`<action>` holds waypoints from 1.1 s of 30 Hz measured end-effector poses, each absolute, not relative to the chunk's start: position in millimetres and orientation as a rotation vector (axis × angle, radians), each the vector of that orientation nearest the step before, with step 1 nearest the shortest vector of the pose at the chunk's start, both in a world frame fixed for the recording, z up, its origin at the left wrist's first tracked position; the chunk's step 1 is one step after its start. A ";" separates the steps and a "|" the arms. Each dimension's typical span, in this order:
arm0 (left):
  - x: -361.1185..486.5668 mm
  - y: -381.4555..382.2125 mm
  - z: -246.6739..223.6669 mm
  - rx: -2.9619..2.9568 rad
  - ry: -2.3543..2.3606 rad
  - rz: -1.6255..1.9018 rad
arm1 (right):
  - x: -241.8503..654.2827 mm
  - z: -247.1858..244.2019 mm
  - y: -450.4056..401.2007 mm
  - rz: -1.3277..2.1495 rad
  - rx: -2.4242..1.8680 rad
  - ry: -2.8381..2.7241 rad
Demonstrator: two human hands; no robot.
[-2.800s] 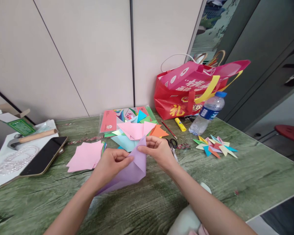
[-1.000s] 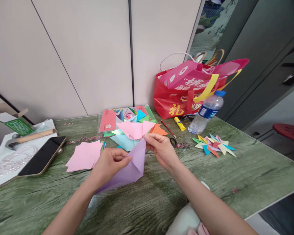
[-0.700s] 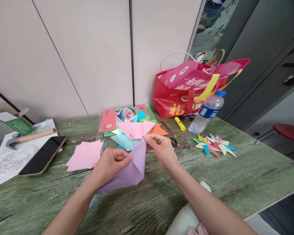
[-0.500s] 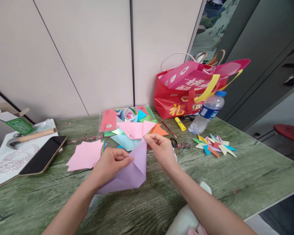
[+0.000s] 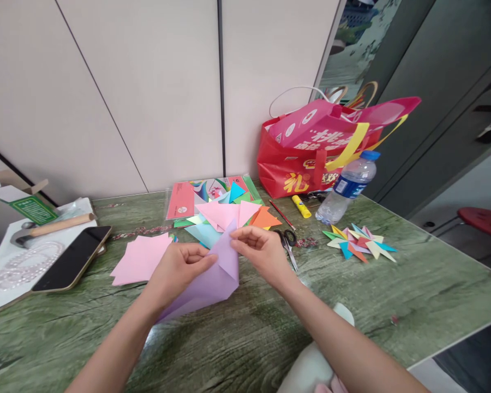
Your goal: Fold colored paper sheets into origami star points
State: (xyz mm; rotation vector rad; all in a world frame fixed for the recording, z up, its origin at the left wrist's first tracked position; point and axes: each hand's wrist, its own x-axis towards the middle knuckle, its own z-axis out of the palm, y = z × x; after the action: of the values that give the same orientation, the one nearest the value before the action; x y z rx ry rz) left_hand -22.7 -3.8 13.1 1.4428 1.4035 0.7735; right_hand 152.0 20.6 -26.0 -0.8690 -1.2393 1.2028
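Observation:
A sheet of purple origami paper (image 5: pixel 213 281), partly folded with a pointed tip at the top, is held up above the table. My left hand (image 5: pixel 184 268) pinches its left side between thumb and fingers. My right hand (image 5: pixel 259 248) grips the upper right edge close to the tip. Behind the purple paper lie folded paper pieces, with a pink one (image 5: pixel 221 215) on top and an orange one (image 5: pixel 265 217) at the right. A stack of pink paper squares (image 5: pixel 141 259) rests left of my left hand. Scissors (image 5: pixel 288 244) lie just past my right hand.
A water bottle (image 5: pixel 346 188), a glue stick (image 5: pixel 301 206), a red pencil (image 5: pixel 281 214) and a multicoloured paper star (image 5: pixel 360 242) are on the right. A red bag (image 5: pixel 290 169) stands behind. On the left are a phone (image 5: pixel 76 259), a hammer (image 5: pixel 61 225) and a green box (image 5: pixel 30 207).
Both hands have shifted slightly left with the purple paper, and its tip now leans more to the left. The right hand's move uncovers more of the scissors.

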 end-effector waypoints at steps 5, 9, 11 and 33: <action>-19.2 -4.8 14.8 1.413 1.369 0.780 | 152.5 -26.5 22.1 1.240 -0.895 -1.150; -21.9 -3.8 13.0 1.421 1.367 0.802 | 152.6 -24.6 22.0 1.298 -0.848 -1.171; -24.2 -2.3 12.2 1.428 1.379 0.841 | 152.0 -24.2 21.6 1.356 -0.834 -1.212; -16.4 -1.4 11.2 1.119 1.326 1.041 | 144.6 -28.8 22.0 1.501 -0.940 -0.991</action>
State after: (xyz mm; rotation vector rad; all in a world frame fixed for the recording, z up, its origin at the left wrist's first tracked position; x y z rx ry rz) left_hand -16.4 -1.4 11.2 1.1192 1.3255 1.0409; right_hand 144.6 22.0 -28.8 -0.9404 -0.9914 1.5010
